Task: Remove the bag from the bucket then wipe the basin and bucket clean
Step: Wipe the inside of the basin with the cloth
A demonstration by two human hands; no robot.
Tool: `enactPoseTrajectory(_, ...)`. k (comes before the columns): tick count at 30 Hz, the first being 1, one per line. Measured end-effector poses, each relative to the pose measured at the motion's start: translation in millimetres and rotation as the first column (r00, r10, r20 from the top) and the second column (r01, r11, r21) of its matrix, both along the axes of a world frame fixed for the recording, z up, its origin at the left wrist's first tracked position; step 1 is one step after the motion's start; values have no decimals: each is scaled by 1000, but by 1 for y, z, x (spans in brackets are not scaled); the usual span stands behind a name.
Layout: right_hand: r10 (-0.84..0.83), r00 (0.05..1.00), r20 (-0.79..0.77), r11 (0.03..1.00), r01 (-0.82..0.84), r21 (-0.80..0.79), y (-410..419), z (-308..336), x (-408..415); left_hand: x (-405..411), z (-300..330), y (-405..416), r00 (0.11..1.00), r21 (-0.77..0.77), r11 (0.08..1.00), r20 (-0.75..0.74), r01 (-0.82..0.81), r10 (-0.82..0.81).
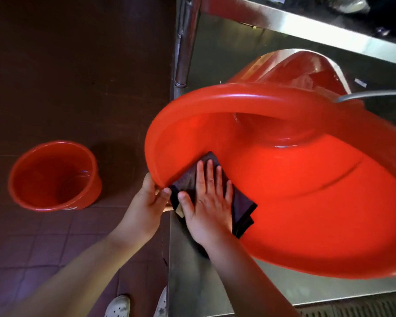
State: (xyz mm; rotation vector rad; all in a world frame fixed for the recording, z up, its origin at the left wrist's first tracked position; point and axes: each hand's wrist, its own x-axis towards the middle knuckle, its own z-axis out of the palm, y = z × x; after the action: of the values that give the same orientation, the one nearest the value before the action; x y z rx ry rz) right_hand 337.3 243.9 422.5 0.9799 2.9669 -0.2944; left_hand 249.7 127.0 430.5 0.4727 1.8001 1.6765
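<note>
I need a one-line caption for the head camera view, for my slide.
Right hand presses a dark cloth inside a tilted red basin; left hand holds its rim; red bucket on the floor.

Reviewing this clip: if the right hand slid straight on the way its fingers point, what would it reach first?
The right hand, flat on the dark cloth, points up the red basin's inner wall. It would probably meet the basin's rim first, though depth is hard to judge here.

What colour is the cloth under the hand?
The cloth is dark, purplish-black, pressed flat under the right hand inside the red basin; head view.
</note>
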Motion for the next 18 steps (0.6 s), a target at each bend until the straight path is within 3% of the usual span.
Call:
enactPoseTrajectory(5, -50, 998, -31, 999, 50, 4, 50, 3, -20, -8, 18, -3, 993, 47, 999, -117, 25, -19)
enactPoseTrajectory(9, -176, 983, 50, 984, 177, -7, 119, -1, -35, -23, 50, -5, 956, -39, 996, -279, 84, -91)
enactPoseTrajectory(12, -213, 973, 89, 977, 215, -6, 149, -5, -38, -26, 57, -1, 944, -36, 999, -327, 34, -44)
enactPoseTrajectory(14, -203, 976, 75, 979, 202, 13, 153, -8, -40, -22, 50, 1, 970, -15, 1000, -242, -16, 12)
enactPoseTrajectory(16, -196, 977, 81, 981, 196, 17, 152, -8, -42, -14, 36, 2, 1000, 23, 1000, 11, -7, 7)
enactPoseTrajectory(18, -200, 975, 100, 980, 200, 13, 145, -4, -41, -1, 21, -1, 976, 21, 997, 205, 74, -77)
